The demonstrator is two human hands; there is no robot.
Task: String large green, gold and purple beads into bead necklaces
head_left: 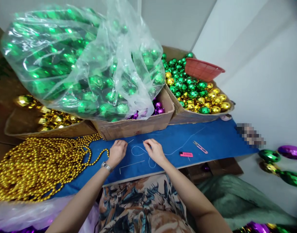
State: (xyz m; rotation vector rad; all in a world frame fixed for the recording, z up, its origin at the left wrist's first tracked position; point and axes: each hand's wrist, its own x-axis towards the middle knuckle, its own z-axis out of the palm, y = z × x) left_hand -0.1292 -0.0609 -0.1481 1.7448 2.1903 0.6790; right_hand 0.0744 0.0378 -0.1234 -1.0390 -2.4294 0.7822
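Over a blue worktop (218,139), a person's left hand (117,150) pinches a short, pale strand (130,141) between closed fingers, while the right hand (154,150), fingers together, appears to grip the tip of a white cord (173,153) looped beneath and beside it. The cord looks light and limp, best held near its end; the straight strand seems stiffer.

You get fairly bright indoor light, dimmer beneath the blue table (221,137). Glare streaks the plastic bag (124,68), and glints dot the gold beads (37,165). A soft shadow crosses the white wall (267,77); the upper right corner darkens, wide-angle stretch bends your edges, and pixelation masks a patch at right.
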